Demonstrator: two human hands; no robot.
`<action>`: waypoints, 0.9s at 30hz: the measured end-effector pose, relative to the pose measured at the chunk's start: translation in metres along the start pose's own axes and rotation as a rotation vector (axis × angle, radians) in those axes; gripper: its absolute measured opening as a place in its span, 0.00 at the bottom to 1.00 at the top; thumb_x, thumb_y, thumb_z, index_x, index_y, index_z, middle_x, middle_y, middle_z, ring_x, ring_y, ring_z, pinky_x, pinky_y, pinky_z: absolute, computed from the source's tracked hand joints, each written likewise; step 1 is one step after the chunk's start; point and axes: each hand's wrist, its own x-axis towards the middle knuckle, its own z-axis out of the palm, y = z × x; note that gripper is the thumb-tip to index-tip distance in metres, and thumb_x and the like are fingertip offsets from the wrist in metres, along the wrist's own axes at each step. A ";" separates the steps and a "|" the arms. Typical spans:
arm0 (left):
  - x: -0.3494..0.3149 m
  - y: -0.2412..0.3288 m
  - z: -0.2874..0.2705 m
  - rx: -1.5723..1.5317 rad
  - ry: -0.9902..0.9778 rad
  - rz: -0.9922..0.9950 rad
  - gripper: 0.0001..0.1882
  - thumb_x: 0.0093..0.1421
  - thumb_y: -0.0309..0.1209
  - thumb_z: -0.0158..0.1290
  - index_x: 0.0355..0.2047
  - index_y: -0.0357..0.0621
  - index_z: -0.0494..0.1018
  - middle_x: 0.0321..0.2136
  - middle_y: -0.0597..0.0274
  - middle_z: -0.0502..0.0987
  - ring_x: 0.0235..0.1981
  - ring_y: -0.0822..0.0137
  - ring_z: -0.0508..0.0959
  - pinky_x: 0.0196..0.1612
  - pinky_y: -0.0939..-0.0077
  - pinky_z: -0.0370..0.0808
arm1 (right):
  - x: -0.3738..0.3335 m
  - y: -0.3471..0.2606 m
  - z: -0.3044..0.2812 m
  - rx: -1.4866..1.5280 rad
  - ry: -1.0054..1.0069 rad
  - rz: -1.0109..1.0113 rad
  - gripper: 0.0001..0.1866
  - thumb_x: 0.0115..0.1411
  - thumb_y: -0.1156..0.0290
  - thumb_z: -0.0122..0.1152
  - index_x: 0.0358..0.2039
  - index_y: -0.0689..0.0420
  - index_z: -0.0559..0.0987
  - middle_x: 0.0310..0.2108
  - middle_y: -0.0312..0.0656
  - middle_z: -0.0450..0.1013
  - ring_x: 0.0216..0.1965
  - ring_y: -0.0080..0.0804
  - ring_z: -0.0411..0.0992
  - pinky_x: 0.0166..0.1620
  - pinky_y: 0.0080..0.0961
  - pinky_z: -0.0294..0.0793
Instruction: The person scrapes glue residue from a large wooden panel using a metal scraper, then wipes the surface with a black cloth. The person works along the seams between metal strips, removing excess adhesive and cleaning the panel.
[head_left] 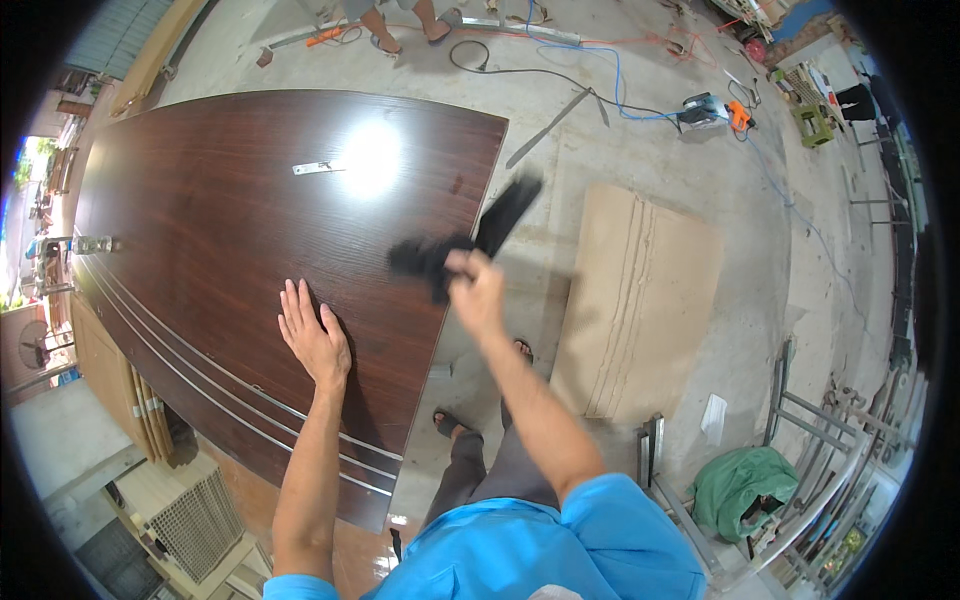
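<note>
My left hand (317,338) lies flat, fingers stretched out, on a large glossy dark-brown wood-grain panel (220,220). My right hand (477,290) is closed around a black cloth (435,262), held at the panel's right edge. The cloth is smeared by motion; one strip of it sticks out past the edge, and I cannot tell whether it touches the surface. Beyond my hands, a small flat silver piece (318,168) rests on the panel beside a bright light reflection. Several thin silver strips (250,395) run along the panel's left side.
Flattened cardboard (640,300) lies on the concrete floor to the right. Farther off are a power tool (705,112), cables, and another person's feet (385,35). A green sack (745,490) and metal frames (820,430) stand at the lower right. A clear jar (92,244) sits at the panel's far-left end.
</note>
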 end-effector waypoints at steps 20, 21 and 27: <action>-0.024 0.138 0.001 -0.437 -0.150 0.469 0.35 0.59 0.23 0.64 0.67 0.47 0.70 0.53 0.51 0.74 0.54 0.54 0.76 0.58 0.62 0.72 | 0.002 -0.002 -0.067 0.864 -0.624 0.563 0.49 0.65 0.19 0.29 0.43 0.56 0.76 0.31 0.29 0.67 0.24 0.14 0.57 0.23 0.13 0.51; -0.017 0.133 -0.002 -0.481 -0.174 0.441 0.32 0.58 0.20 0.62 0.64 0.49 0.74 0.48 0.53 0.75 0.49 0.55 0.77 0.53 0.62 0.74 | 0.003 -0.004 -0.071 0.852 -0.564 0.645 0.54 0.67 0.21 0.22 0.50 0.62 0.78 0.32 0.31 0.68 0.23 0.15 0.55 0.23 0.14 0.52; 0.040 0.062 -0.025 -0.471 0.305 0.041 0.17 0.60 0.17 0.46 0.46 0.37 0.80 0.42 0.53 0.81 0.45 0.56 0.81 0.53 0.65 0.76 | 0.015 -0.008 -0.098 0.748 -0.513 0.512 0.40 0.79 0.41 0.31 0.60 0.66 0.76 0.41 0.37 0.71 0.23 0.16 0.57 0.24 0.15 0.57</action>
